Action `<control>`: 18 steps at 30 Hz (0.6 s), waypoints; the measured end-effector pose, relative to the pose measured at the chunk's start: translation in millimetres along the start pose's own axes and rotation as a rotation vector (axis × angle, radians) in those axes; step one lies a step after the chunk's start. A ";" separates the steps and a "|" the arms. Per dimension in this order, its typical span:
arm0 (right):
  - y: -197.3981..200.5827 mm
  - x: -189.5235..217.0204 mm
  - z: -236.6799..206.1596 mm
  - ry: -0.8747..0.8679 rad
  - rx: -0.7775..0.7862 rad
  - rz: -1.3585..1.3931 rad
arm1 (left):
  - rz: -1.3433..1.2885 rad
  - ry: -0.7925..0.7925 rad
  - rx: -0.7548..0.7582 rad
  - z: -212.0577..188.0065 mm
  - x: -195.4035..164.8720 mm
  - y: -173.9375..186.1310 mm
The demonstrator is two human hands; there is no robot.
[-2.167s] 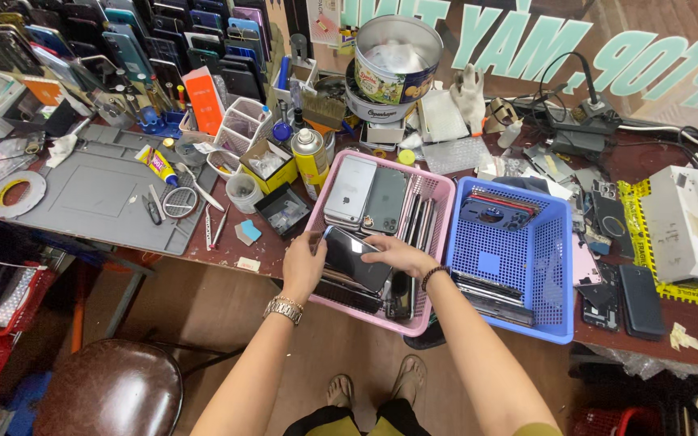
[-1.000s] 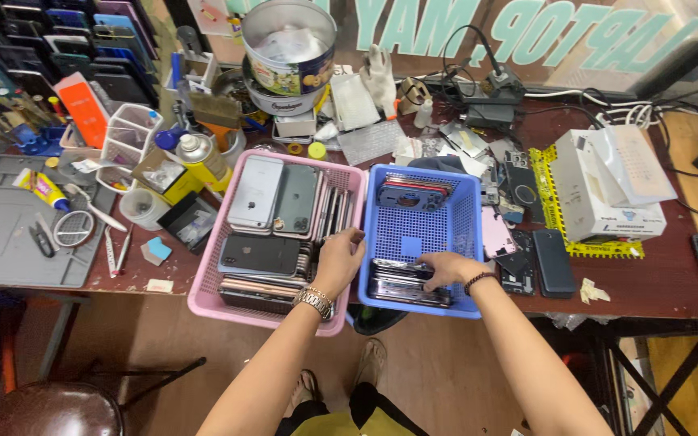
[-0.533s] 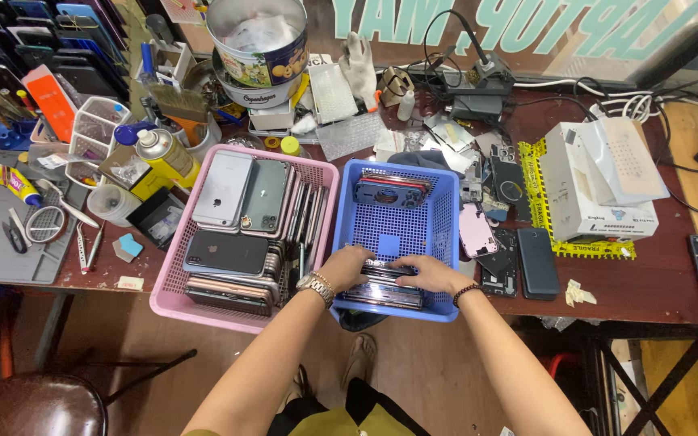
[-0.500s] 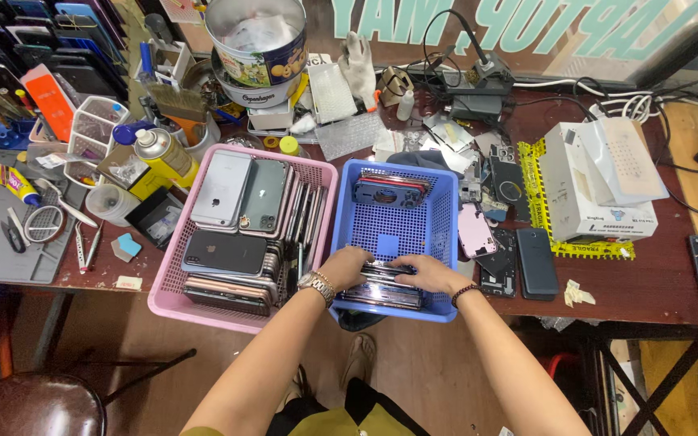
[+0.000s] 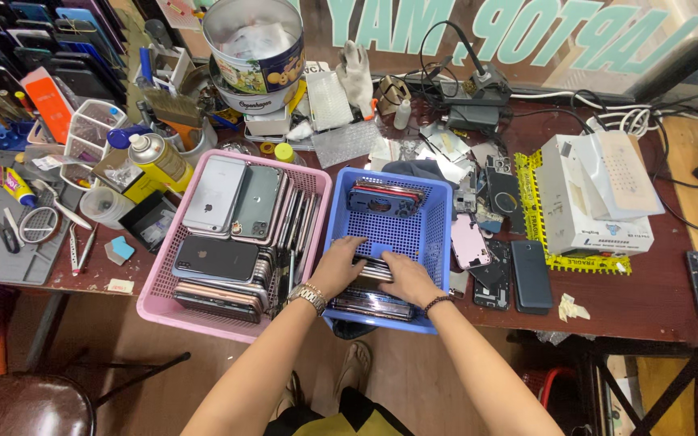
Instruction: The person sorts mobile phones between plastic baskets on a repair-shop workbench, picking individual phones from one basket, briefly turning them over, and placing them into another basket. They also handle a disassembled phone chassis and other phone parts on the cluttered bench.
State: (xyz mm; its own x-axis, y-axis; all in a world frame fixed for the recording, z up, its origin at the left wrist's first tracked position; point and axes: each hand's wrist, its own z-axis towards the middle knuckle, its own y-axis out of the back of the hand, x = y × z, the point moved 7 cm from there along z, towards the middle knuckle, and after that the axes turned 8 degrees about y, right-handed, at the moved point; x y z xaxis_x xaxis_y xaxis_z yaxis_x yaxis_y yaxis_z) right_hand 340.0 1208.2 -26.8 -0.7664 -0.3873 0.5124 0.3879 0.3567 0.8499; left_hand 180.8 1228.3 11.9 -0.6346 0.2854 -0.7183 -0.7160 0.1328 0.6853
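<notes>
- At my nine o'clock the grey work mat lies on the bench with tweezers and small tools on it; nothing there is in hand.
- The pink basket at my eleven o'clock is packed: phones lie flat in stacks and others stand on edge along its right wall. I judge this side is largely filled.
- My left hand, watch on the wrist, reaches over the near-left part of the blue basket; its fingers are spread and pressed flat on the stack of phones, not closed round any one of them.
- That stack sits at the near end of the blue basket, at my twelve o'clock, just right of the pink one.
- My right hand lies beside the left, palm down on the same stack, fingers loosely open; I cannot tell whether a fingertip hooks an edge.
- The far end of the blue basket holds one dark frame, with bare mesh between, so I judge there is room left.
- At my two o'clock, loose phones and parts wait on the bench near a white box.
</notes>
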 end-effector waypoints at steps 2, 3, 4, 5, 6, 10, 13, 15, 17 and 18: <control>-3.4 -13.6 1.8 -0.117 0.085 0.093 | -0.133 0.127 -0.080 0.6 7.8 13.9; -3.3 -21.4 1.3 -0.176 0.128 0.139 | -0.199 0.189 -0.119 0.5 13.1 20.2; 2.3 -27.3 0.8 -0.208 0.110 0.180 | -0.279 0.280 -0.154 0.1 21.6 26.4; 9.4 -33.4 -0.8 -0.240 0.091 0.221 | -0.359 0.369 -0.188 -0.9 30.6 31.5; 16.0 -36.7 -1.0 -0.272 0.071 0.259 | -0.442 0.457 -0.222 -3.1 38.6 34.6; 49.6 -23.1 -6.7 -0.298 -0.178 0.494 | -0.628 0.552 -0.285 -4.2 39.0 29.8; 58.5 11.4 -6.9 -0.350 -0.351 0.384 | -0.849 0.535 -0.145 10.2 17.2 4.9; 54.3 36.7 -10.4 -0.388 -0.395 0.276 | -1.083 0.795 0.052 13.3 16.1 -18.8; 53.8 54.9 -7.5 -0.278 -0.414 0.392 | -1.142 0.725 0.097 20.2 12.6 -12.0; 54.0 60.9 -7.1 -0.224 -0.422 0.450 | -1.171 0.691 0.120 21.0 12.6 -7.7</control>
State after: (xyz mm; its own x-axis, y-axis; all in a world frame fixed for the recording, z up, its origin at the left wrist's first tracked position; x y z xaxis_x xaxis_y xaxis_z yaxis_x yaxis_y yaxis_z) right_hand 317.9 1197.9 51.2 -0.5525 -0.0758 0.8300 0.8284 0.0604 0.5569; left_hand 184.4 1250.8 0.1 0.2808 -0.5742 -0.7691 -0.9231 0.0578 -0.3802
